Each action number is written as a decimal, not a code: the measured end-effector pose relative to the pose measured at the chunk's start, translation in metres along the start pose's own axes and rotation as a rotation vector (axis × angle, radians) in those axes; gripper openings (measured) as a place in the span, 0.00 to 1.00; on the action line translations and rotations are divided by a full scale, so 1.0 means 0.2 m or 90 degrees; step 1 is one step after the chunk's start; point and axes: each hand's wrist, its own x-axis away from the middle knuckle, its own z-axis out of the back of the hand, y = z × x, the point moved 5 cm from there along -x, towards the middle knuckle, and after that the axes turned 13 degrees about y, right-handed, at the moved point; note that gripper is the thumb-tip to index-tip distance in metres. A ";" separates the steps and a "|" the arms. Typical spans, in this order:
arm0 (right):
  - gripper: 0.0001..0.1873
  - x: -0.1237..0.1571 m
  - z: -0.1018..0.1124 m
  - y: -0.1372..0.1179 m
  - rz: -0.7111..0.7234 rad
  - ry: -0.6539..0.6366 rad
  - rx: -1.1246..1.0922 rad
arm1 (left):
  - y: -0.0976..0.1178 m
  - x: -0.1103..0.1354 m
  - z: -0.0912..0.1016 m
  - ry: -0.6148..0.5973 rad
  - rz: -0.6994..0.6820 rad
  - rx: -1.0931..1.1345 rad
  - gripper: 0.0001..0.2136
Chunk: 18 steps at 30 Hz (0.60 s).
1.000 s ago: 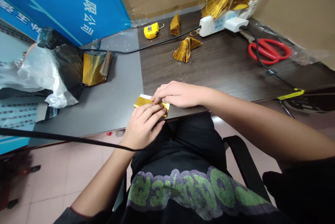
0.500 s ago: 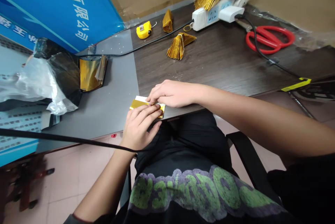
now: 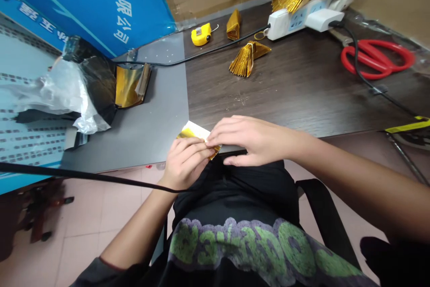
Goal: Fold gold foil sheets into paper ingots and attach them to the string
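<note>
Gold paper with a white strip along its far side lies at the front edge of our desk, beneath our hands. We rest our left hand over it, fingers side by side; whether the thumb pinches from below, we cannot tell. Our right hand touches the paper's right part with its fingertips, close against the left fingers, its thumb spread well apart. Beyond them we see a tied gold bundle, a yellow tape measure and, farther right, red scissors.
</note>
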 end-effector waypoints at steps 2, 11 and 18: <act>0.19 0.02 -0.02 -0.01 -0.011 0.000 0.032 | -0.01 -0.01 0.01 0.026 0.045 0.050 0.08; 0.04 -0.06 0.03 -0.10 -0.049 0.340 0.003 | -0.03 -0.12 0.09 0.174 0.292 0.278 0.07; 0.02 -0.08 0.09 -0.18 -0.165 0.488 -0.070 | -0.02 -0.22 0.15 0.237 0.524 0.365 0.08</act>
